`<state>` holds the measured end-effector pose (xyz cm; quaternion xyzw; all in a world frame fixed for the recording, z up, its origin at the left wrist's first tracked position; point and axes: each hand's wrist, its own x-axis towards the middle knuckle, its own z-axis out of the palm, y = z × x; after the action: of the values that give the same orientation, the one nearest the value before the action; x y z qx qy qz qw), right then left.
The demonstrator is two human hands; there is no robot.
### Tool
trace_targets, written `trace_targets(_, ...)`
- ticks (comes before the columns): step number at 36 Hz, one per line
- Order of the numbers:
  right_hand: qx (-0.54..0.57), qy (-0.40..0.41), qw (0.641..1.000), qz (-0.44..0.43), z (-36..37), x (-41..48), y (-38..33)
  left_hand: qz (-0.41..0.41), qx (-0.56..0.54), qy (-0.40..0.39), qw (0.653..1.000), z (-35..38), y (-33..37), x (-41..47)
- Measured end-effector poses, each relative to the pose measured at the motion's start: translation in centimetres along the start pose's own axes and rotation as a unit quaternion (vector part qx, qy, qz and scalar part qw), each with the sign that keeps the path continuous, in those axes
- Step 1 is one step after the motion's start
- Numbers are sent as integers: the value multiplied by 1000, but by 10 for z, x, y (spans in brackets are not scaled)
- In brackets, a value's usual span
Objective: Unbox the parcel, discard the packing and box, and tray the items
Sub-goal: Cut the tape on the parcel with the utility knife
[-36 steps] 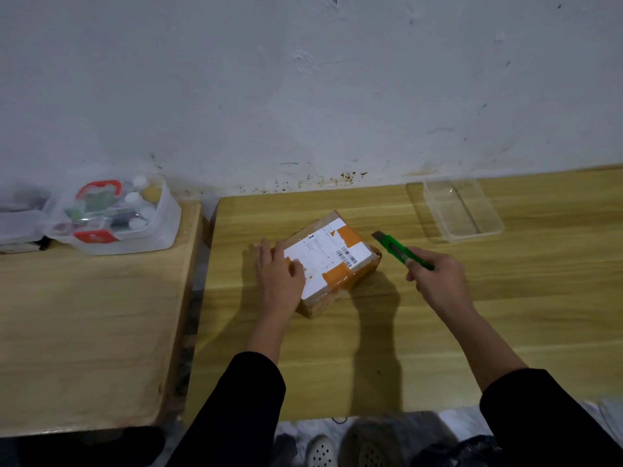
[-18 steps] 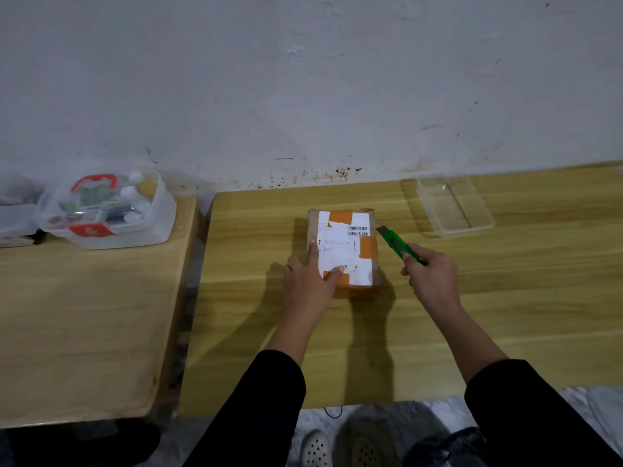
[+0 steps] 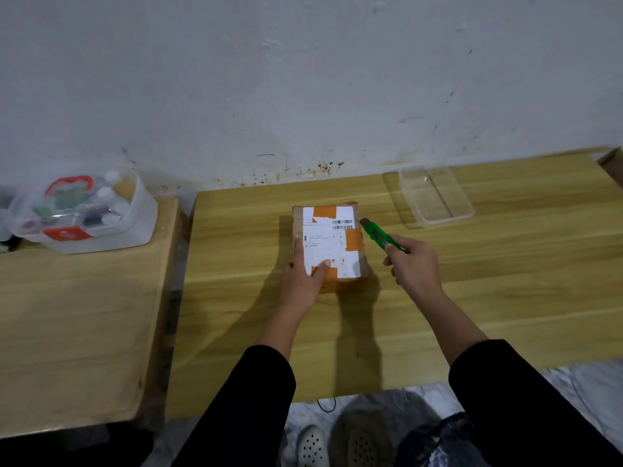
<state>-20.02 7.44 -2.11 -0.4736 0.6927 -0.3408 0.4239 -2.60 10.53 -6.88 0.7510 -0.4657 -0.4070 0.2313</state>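
A cardboard parcel [image 3: 332,246] is lying flat at the centre of the light wooden table [image 3: 505,298], long axis running 12 to 6 o'clock, white shipping label and orange tape facing up. The parcel is being pinned by the left hand [image 3: 305,281] at its 7 o'clock corner: the palm is resting against the near-left edge, the fingers are spread open and laid flat along the left side, and the thumb is pressed on the label. Nothing is being clamped by that hand; it is only bearing down. A green utility knife [image 3: 379,235] is being gripped by the right hand [image 3: 413,264], fingers wrapped closed around the rear of the handle, tip pointed toward 10 o'clock. The knife's nose is sitting just beside the parcel's right edge, near its 2 o'clock corner; whether the two are touching cannot be told, and the blade itself is too small to make out. A clear plastic tray [image 3: 435,197] is sitting at 2 o'clock from the parcel, well apart from it, near the wall. On a second wooden table [image 3: 77,315] at 9 o'clock, a translucent lidded storage box [image 3: 87,210] with red clips is being used to hold assorted small items. Black sleeves are covering both forearms.
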Motion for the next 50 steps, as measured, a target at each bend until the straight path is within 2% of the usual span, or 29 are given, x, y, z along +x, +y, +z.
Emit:
trace_targets(12,64,-50,993,86,-9,2,-6,-5,-38,12,999,5,0,2)
trace_targets(18,36,-77,990,113,-18,10,-12,-15,-42,27,999,8,-1,3)
trace_targets(39,10,-97,993,72,-37,-33,26,-61,-66,59,994,14,9,3)
trace_targets(50,6,-22,1000,20,-27,-12,13,-45,-76,60,994,19,9,2)
